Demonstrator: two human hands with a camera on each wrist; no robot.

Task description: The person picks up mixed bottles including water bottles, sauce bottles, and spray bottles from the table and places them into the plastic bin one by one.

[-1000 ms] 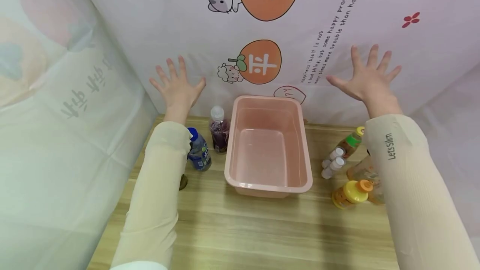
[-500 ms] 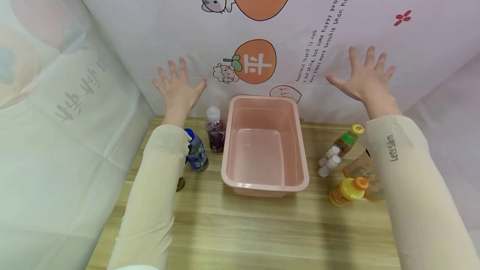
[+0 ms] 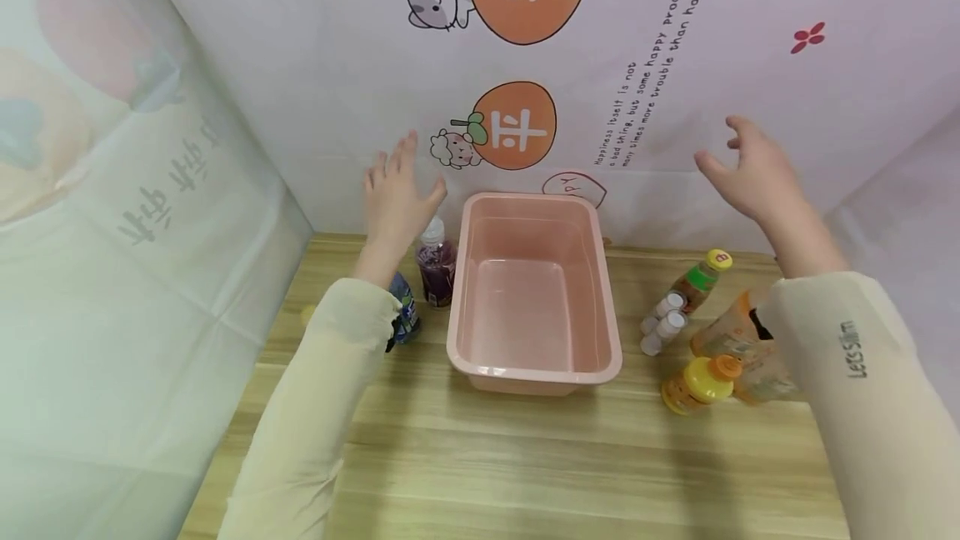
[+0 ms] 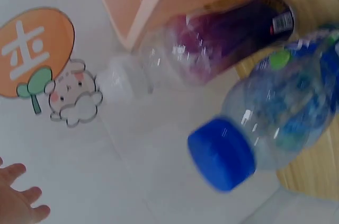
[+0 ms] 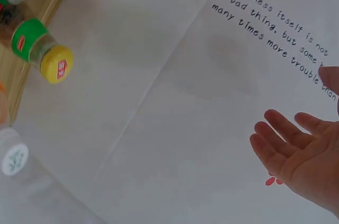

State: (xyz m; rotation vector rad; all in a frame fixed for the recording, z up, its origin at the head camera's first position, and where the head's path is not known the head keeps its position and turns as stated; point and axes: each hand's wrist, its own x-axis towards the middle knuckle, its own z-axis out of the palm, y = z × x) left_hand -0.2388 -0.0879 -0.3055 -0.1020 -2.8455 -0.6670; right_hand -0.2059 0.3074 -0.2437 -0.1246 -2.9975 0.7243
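Printed backdrop (image 3: 360, 48) runs along the far edge of the wood-look table (image 3: 487, 465). Pink tub (image 3: 525, 227) sits nr middle of that edge. L sleeve (image 3: 300, 423) & R sleeve (image 3: 855, 373) reach over the table's L & R parts. L hand (image 3: 397, 202) is raised nr the tub's far L corner, R hand (image 3: 757, 173) up toward the table's far R corner; both have fingers loosely spread, gripping nothing.

Clear printed container (image 3: 723, 336) is toward the R edge, partly behind R sleeve. Blue-capped bottle (image 4: 286, 113) is btwn tub & L edge; purple bottle (image 3: 437, 273) stands just beside tub's L side. Yellow bottle (image 3: 697, 386) is closer to the front edge than green-banded bottle (image 3: 699, 282), which is nr the far edge. Two small white-capped bottles (image 3: 663, 330) sit btwn them.

IMO, good technique here: lower hands outside the tub rim, forearms high so cuffs don't snag. Purple bottle leaves little finger room on tub's side, so fingertips first. Small bottles prob. tip easily: come straight down, light pinch.
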